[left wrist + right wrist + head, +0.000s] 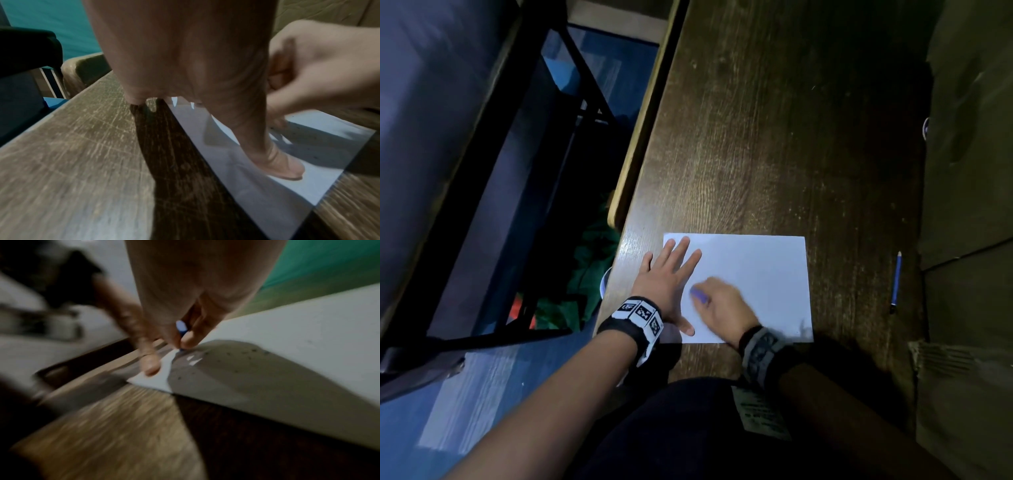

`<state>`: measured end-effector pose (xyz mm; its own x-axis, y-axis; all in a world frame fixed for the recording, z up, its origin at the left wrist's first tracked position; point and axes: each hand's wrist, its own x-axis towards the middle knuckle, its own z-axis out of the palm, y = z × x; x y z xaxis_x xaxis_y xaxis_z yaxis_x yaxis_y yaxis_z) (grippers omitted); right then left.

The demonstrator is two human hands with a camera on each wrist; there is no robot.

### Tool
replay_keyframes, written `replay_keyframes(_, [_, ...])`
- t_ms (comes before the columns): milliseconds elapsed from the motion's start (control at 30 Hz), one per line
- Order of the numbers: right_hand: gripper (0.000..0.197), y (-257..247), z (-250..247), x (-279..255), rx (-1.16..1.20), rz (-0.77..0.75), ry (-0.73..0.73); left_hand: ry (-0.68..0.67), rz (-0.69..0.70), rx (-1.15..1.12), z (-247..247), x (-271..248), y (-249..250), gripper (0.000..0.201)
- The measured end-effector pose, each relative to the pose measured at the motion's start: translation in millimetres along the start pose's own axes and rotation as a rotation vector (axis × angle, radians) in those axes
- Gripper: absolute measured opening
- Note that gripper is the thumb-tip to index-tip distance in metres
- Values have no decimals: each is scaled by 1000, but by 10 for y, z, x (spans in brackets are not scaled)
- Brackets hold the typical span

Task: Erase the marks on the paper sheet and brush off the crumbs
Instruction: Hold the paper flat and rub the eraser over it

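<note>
A white paper sheet (pixel 756 274) lies on the wooden desk (pixel 774 137) near its front edge. My left hand (pixel 671 274) lies flat with spread fingers on the sheet's left side, its thumb (pixel 287 167) pressed on the paper. My right hand (pixel 722 301) pinches a small blue eraser (pixel 698 295) and holds its tip on the paper beside the left hand; the right hand is blurred. The eraser (pixel 181 328) shows between thumb and finger. Dark crumbs (pixel 246 353) are scattered on the sheet (pixel 308 337). Faint grey marks (pixel 803 327) sit at the sheet's near right corner.
A blue pencil (pixel 896 279) lies on the desk right of the sheet. The desk's left edge (pixel 640 137) drops to a blue floor with a black chair frame (pixel 571 68). Cardboard (pixel 969 171) borders the right side.
</note>
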<state>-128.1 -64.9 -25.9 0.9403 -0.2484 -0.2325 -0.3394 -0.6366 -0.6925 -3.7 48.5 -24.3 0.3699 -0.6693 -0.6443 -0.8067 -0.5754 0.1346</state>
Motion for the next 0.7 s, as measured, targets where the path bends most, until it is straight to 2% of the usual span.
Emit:
replay_keyframes(33, [11, -33, -5, -64, -27, -90, -144, -1, -2, 0, 1, 2, 1, 160])
replay_keyframes(67, [11, -29, -86, -38, -32, -106, -184, -3, -2, 4, -4, 7, 3, 160])
replay_keyframes(100, [11, 26, -178, 64, -17, -55, -122, 0, -1, 9, -5, 7, 2, 159])
replay_keyframes(200, [15, 261, -369, 328, 10, 233, 336, 2, 10, 4, -17, -18, -5, 157])
replay_keyframes(233, [16, 284, -348, 330, -1, 270, 397, 1, 13, 0, -18, -24, -5, 157])
replay_keyframes(267, [15, 246, -268, 282, 1, 257, 363, 3, 13, 0, -16, -23, -5, 157])
replay_keyframes(367, [9, -9, -22, -25, -32, -57, -74, 17, 4, 5, -4, -14, -4, 158])
replay_keyframes(400, [8, -12, -61, -50, -50, -116, -149, 17, 3, 7, -5, -13, -3, 158])
replay_keyframes(433, [9, 38, -139, 14, -51, -99, -124, 16, 4, 10, -6, -15, -2, 158])
replay_keyframes(467, [10, 102, -221, 117, -31, -8, -22, 15, 5, 11, -5, -15, -1, 157])
replay_keyframes(533, [14, 276, -355, 312, -9, 224, 313, 19, 10, 9, -10, -16, -9, 157])
replay_keyframes(567, [15, 318, -366, 347, -8, 293, 411, 19, 13, 6, -6, -15, -12, 157])
replay_keyframes(600, [16, 292, -305, 324, 0, 297, 419, 20, 12, 3, 2, -9, -14, 157])
replay_keyframes(633, [15, 204, -209, 263, 17, 236, 333, 21, 10, 2, 13, -5, -17, 158])
replay_keyframes(700, [12, -45, -9, 36, 2, 20, -3, 24, 1, -2, 24, 1, -9, 159])
